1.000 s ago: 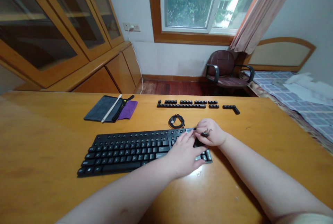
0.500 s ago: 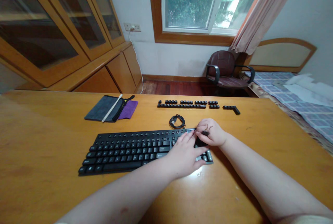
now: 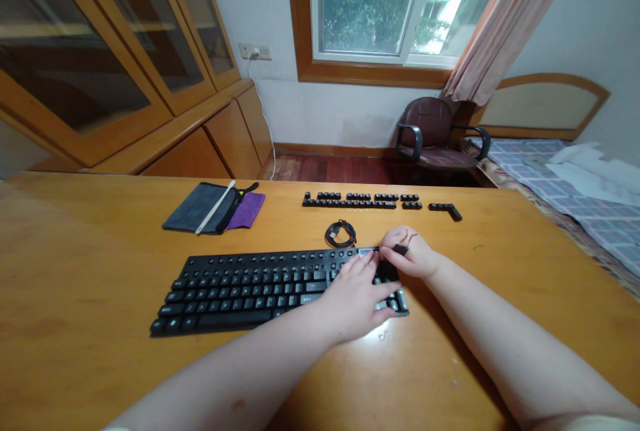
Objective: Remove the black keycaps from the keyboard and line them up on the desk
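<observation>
A black keyboard (image 3: pixel 240 291) lies across the desk in front of me. Its two back rows show bare switches, while the front rows carry keycaps. My left hand (image 3: pixel 355 297) rests flat over the right part of the keyboard, fingers spread, hiding several keys. At the number pad's back right, my right hand (image 3: pixel 407 254) has its fingers curled. In it is what looks like a wire keycap puller (image 3: pixel 401 249), a small black body with two thin brownish wires sticking up. Its fingertips are partly hidden, so I cannot tell whether they touch a key.
Loose black keycaps (image 3: pixel 350 204) stand in rows at the desk's far side, with more keycaps (image 3: pixel 445 208) to their right. A coiled USB cable (image 3: pixel 341 233) lies behind the keyboard. A grey pouch (image 3: pixel 193 207), a white stick (image 3: pixel 215 207) and a purple cloth (image 3: pixel 247 211) sit back left.
My right hand has turned slightly and shifted a little right, and the puller's black body now tilts differently with its wires further right. My left hand stays in place.
</observation>
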The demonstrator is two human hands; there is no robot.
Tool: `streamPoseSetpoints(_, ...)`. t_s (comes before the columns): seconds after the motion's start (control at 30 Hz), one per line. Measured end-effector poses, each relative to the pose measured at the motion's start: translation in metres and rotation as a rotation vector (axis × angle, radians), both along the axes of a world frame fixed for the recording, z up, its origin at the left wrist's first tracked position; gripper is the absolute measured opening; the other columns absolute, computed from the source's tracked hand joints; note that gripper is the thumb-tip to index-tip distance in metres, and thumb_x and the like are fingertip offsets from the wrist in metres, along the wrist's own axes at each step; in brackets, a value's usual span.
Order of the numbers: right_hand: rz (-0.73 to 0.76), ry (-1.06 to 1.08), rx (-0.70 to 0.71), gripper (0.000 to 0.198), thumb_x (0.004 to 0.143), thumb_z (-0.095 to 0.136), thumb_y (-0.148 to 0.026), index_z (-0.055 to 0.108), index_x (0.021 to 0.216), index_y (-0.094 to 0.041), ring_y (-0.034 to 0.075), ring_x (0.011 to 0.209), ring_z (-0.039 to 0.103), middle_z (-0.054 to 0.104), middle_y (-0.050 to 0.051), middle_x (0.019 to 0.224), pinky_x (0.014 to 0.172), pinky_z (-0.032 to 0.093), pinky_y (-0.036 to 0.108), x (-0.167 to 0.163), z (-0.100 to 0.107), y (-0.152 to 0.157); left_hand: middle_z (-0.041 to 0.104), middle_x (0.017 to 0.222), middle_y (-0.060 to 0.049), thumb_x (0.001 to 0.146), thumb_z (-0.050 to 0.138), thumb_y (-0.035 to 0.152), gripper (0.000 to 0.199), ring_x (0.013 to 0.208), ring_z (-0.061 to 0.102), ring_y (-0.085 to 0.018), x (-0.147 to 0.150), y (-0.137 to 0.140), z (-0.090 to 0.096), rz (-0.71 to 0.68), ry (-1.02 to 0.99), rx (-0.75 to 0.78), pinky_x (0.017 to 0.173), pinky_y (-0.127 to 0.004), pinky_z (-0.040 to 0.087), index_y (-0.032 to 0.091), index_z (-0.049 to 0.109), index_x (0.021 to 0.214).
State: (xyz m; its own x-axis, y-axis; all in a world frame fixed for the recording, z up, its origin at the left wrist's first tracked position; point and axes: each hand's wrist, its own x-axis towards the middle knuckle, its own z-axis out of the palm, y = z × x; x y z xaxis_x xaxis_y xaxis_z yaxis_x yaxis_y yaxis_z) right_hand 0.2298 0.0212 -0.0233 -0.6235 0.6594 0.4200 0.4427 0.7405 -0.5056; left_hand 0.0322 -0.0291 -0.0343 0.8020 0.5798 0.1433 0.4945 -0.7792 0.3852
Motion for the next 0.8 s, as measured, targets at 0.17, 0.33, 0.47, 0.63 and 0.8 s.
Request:
streamPoseSetpoints(0.17,-0.004,0.158,-0.132,0.035,0.089,0.043,-0.027,0.061,0.061,-0.016,0.013,0.055,0.056,0.062,0.004,0.057,0.058,0.047,0.025,-0.001,-0.004,0.001,0.032,0.146,-0.007,0.086,0.045,0.052,0.045,0.135,0.025,-0.032,0.0,0.001,0.0,0.004,-0.01,-0.016,0.109,-0.051,0.021,0.033,0.052,0.126)
streamPoseSetpoints(0.33,-0.094,0.287,-0.218,0.039,0.089,0.043,-0.031,0.061,0.058,-0.015,0.013,0.052,0.055,0.06,0.004,0.054,0.055,0.047,0.025,-0.001,-0.011,0.003,0.036,0.144,-0.008,0.087,0.047,0.046,0.04,0.134,0.027,-0.032,-0.001,0.001,0.004,0.021,-0.042,-0.067,0.108,-0.051,0.024,0.032,0.054,0.124)
streamPoseSetpoints(0.47,-0.152,0.334,-0.272,0.039,0.088,0.045,-0.032,0.061,0.056,-0.015,0.012,0.05,0.053,0.058,0.003,0.052,0.052,0.044,0.024,-0.002,-0.011,0.002,0.046,0.136,-0.01,0.084,0.054,0.037,0.031,0.129,0.037,-0.029,0.0,0.002,0.007,0.1,-0.163,-0.151,0.106,-0.048,0.029,0.025,0.06,0.112)
streamPoseSetpoints(0.63,-0.24,0.401,-0.31,0.041,0.089,0.044,-0.033,0.056,0.053,-0.016,0.012,0.052,0.053,0.059,0.003,0.054,0.052,0.043,0.023,-0.011,-0.002,-0.003,0.056,0.118,-0.009,0.079,0.059,0.023,0.038,0.109,0.055,-0.022,0.002,0.006,0.005,0.318,-0.486,-0.356,0.097,-0.039,0.043,0.02,0.05,0.115)
streamPoseSetpoints(0.8,-0.217,0.443,-0.317,0.037,0.09,0.043,-0.032,0.058,0.061,-0.016,0.014,0.06,0.057,0.062,0.004,0.063,0.058,0.045,0.026,-0.018,0.003,-0.01,0.057,0.116,-0.008,0.077,0.06,0.019,0.041,0.096,0.061,-0.018,0.004,0.01,0.003,0.392,-0.683,-0.507,0.09,-0.036,0.048,0.02,0.048,0.117)
